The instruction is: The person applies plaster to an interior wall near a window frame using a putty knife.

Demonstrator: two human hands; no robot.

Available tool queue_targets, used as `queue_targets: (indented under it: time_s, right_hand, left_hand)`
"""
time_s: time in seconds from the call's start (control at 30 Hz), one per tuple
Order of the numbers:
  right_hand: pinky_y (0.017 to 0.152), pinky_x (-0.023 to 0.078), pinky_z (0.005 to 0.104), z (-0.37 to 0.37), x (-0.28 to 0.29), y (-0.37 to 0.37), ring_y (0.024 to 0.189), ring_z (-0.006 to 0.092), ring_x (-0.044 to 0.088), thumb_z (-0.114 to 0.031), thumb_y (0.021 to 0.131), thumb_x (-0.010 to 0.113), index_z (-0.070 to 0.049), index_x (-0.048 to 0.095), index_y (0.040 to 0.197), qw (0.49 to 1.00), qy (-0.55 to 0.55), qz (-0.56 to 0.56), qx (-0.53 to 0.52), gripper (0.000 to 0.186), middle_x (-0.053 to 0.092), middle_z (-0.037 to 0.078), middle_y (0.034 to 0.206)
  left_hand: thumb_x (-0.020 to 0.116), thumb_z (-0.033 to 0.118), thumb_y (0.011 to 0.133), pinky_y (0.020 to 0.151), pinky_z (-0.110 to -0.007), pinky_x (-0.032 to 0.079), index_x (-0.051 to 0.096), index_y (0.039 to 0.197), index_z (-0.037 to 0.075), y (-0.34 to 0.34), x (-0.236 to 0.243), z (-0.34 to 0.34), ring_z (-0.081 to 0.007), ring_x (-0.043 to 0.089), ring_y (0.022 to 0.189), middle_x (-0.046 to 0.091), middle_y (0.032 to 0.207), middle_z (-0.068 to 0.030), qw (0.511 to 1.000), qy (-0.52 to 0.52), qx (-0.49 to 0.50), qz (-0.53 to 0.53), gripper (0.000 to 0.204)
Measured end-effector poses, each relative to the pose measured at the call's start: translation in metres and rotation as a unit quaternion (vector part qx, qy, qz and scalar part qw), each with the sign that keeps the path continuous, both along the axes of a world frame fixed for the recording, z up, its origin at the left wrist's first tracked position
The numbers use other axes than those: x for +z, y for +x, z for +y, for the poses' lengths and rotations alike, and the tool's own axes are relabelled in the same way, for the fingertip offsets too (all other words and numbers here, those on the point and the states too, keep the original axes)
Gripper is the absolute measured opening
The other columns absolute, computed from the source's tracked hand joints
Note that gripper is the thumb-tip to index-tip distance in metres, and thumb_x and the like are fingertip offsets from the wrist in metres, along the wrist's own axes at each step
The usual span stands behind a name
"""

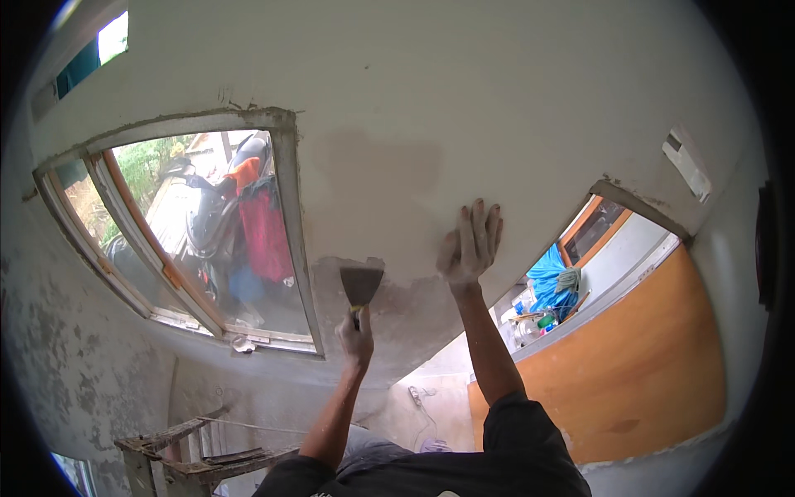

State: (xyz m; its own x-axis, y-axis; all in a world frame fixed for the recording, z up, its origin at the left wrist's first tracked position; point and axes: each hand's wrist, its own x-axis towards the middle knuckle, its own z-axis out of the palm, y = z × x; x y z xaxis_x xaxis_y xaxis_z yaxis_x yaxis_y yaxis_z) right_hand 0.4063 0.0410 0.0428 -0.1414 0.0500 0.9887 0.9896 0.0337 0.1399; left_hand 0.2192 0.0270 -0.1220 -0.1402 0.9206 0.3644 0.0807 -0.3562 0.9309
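My left hand (355,338) is closed round the handle of a putty knife (362,284). Its wide blade points up and lies at or very near the wall (530,108), by the upper edge of a rough grey patch (406,311). To the right and higher, my right hand (471,246) is raised with fingers stretched upward, holding nothing; the palm seems to rest on the wall. Pale dust coats both hands. Above the blade, a darker, damp-looking area (377,170) shows on the pale surface.
Left of my hands is a framed window (296,224), with a motorcycle (207,211) and red cloth outside. A doorway opens at the right, beside an orange-brown door panel (629,356). A worn wooden stand (207,464) is at lower left; a cable (431,412) lies on the floor.
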Motion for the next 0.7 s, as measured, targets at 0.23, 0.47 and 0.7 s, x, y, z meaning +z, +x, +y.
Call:
queue_targets:
  time_s: [0.23, 0.47, 0.7]
  right_hand:
    - [0.112, 0.026, 0.0528, -0.009, -0.004, 0.006, 0.133, 0.0445, 0.041, -0.02, 0.089, 0.052, 0.002, 0.062, 0.121, 1.0, -0.007, 0.003, -0.012, 0.04, 0.054, 0.021, 0.135]
    - [0.112, 0.026, 0.0528, -0.001, 0.001, -0.003, 0.133, 0.0443, 0.04, -0.018, 0.088, 0.051, 0.002, 0.062, 0.121, 1.0, 0.005, -0.003, -0.002, 0.041, 0.054, 0.021, 0.135]
    - [0.113, 0.026, 0.0524, -0.003, -0.004, 0.003, 0.134, 0.0443, 0.04, -0.016, 0.085, 0.051, 0.002, 0.063, 0.12, 1.0, -0.002, 0.001, -0.005, 0.041, 0.055, 0.022, 0.134]
  left_hand:
    - [0.063, 0.019, 0.092, 0.045, -0.039, 0.035, 0.063, 0.084, -0.006, 0.004, 0.043, -0.004, -0.0215, 0.042, 0.042, 0.047, 0.051, -0.0162, 1.0, 0.019, 0.013, -0.005, 0.027]
    - [0.062, 0.024, 0.093, 0.046, -0.04, 0.034, 0.061, 0.077, -0.006, -0.003, -0.006, -0.012, -0.0207, 0.04, 0.043, 0.046, 0.051, -0.0163, 0.999, -0.016, 0.026, 0.011, 0.034]
    - [0.058, 0.022, 0.096, 0.045, -0.036, 0.032, 0.058, 0.074, -0.004, -0.009, 0.052, -0.003, -0.0128, 0.039, 0.045, 0.044, 0.05, -0.0101, 1.0, 0.003, -0.003, 0.007, 0.034]
